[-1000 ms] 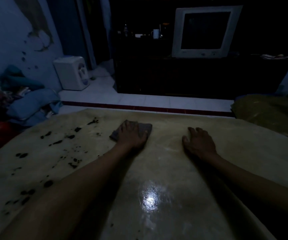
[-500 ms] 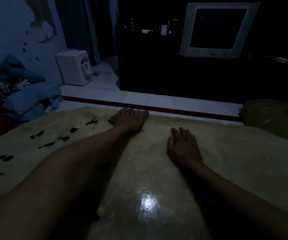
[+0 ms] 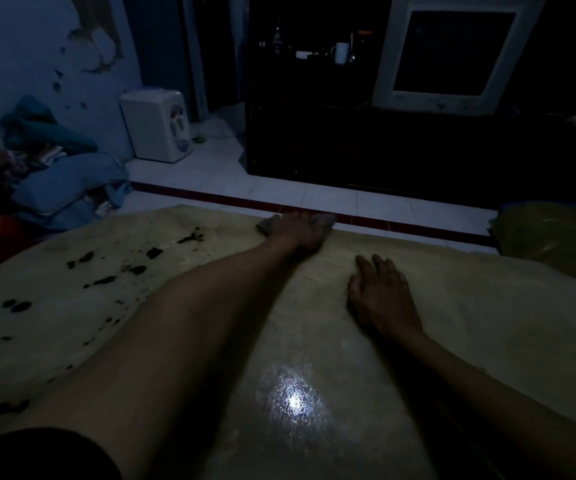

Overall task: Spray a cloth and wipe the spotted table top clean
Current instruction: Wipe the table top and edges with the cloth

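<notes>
The room is dim. A pale yellowish table top (image 3: 487, 341) fills the lower view, with a bright wet glare near its middle. My left hand (image 3: 300, 230) presses flat on a grey cloth (image 3: 326, 220) at the table's far edge; only the cloth's corners show on either side of the hand. My right hand (image 3: 380, 296) lies palm down on the table, fingers together, holding nothing. Dark spots (image 3: 106, 280) are scattered over the left part of the table. No spray bottle is in view.
Beyond the far edge is a white tiled floor with a red strip (image 3: 400, 223). A dark cabinet (image 3: 383, 150) carries an old monitor (image 3: 452, 57). A white appliance (image 3: 156, 124) and piled clothes (image 3: 64, 188) sit left. An olive bundle (image 3: 553, 233) lies right.
My left hand has pushed the cloth away from me, up to the table's far edge. My right hand has stayed flat on the table, and the view has tilted slightly.
</notes>
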